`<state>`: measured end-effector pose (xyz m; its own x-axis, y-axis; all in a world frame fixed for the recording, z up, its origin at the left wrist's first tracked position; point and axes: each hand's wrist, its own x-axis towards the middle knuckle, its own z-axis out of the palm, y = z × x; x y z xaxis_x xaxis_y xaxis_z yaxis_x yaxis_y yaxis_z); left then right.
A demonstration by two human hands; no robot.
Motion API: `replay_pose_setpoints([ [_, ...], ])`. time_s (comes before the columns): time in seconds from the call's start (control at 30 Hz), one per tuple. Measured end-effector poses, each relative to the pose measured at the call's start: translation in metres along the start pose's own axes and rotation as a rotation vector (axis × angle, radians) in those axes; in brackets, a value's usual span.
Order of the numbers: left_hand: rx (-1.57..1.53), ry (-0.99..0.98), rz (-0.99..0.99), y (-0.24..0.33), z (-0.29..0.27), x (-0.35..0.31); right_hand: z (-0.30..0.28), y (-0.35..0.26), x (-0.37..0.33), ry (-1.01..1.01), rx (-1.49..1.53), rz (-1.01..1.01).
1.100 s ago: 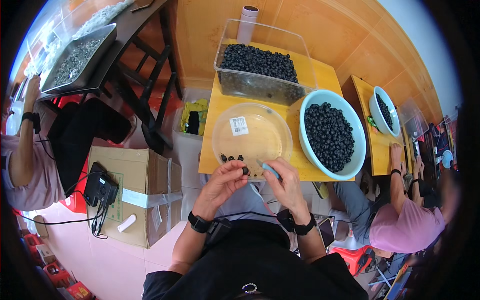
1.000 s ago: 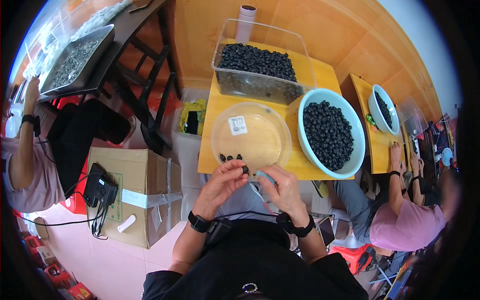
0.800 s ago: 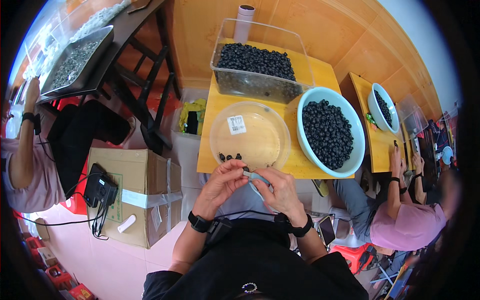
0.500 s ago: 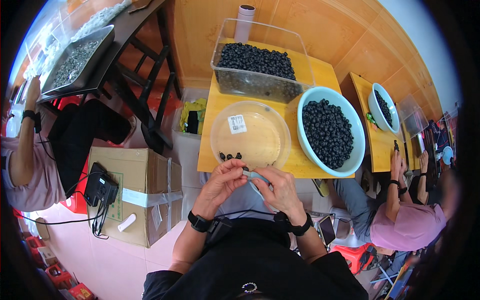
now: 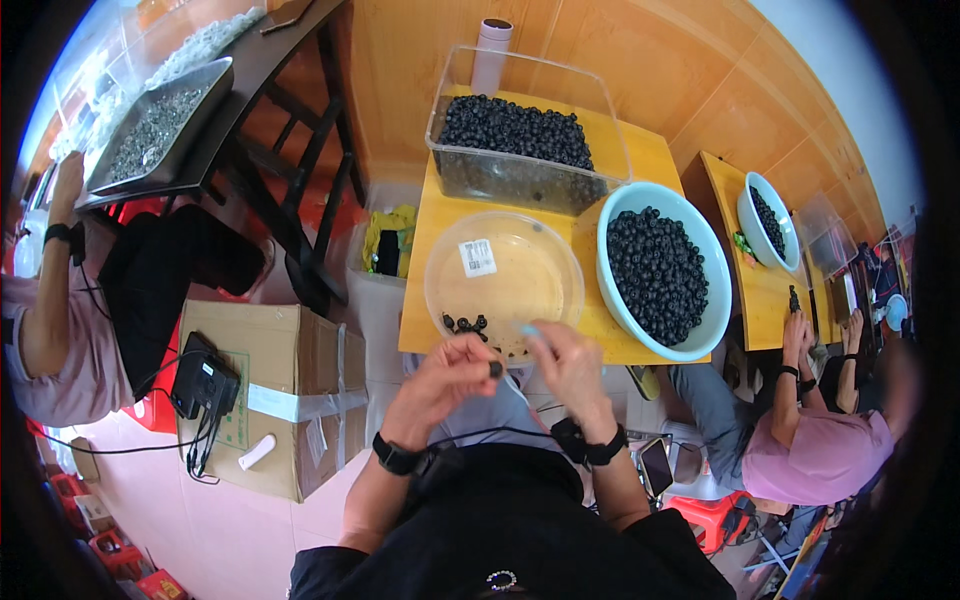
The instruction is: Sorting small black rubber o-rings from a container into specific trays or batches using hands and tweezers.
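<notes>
My left hand [image 5: 452, 388] pinches a small black round part [image 5: 495, 369] between thumb and fingertips, just off the near table edge. To its right, my right hand [image 5: 570, 370] is closed round a small light-blue tool [image 5: 527, 330]; its shape is mostly hidden by the fingers and smeared by motion. The two hands are apart. Beyond them lies a shallow round clear tub [image 5: 510, 265] with a white label and several black parts [image 5: 466, 325] near its close rim. A light-blue basin [image 5: 723, 290] heaped with black parts stands at the right.
A clear rectangular bin [image 5: 520, 190] of black parts and a pink flask [image 5: 490, 58] stand at the table's back. A taped cardboard box [image 5: 270, 350] with a black device is at the left. Co-workers sit on both sides; another basin [image 5: 790, 250] is far right.
My hands have come apart: the right hand with the light-blue tool has moved up and away from the black part in my left hand. The view has shifted slightly.
</notes>
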<state>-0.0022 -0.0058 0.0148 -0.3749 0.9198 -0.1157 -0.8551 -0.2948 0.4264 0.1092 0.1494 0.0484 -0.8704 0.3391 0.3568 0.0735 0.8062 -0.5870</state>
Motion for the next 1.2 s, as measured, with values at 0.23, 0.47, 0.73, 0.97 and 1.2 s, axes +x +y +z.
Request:
replay_pose_setpoints([
  [0.23, -0.006, 0.046, -0.011, 0.000, 0.005, -0.002, -0.026, 0.001, 0.004, -0.044, 0.086, 0.223],
  [0.47, 0.104, 0.085, -0.015, -0.009, 0.003, 0.002, -0.011, -0.030, 0.003, -0.107, 0.358, 0.103],
  [0.73, 0.205, 0.182, -0.046, -0.005, 0.014, 0.000, -0.036, -0.001, 0.005, 0.067, 0.168, 0.179],
  [0.97, 0.190, 0.307, 0.141, 0.003, -0.006, -0.004, -0.104, 0.044, 0.032, 0.579, -0.192, 0.277],
  [1.2, 0.146, 0.413, 0.232, 0.004, -0.009, -0.008, -0.007, 0.023, 0.016, -0.066, 0.011, 0.196],
])
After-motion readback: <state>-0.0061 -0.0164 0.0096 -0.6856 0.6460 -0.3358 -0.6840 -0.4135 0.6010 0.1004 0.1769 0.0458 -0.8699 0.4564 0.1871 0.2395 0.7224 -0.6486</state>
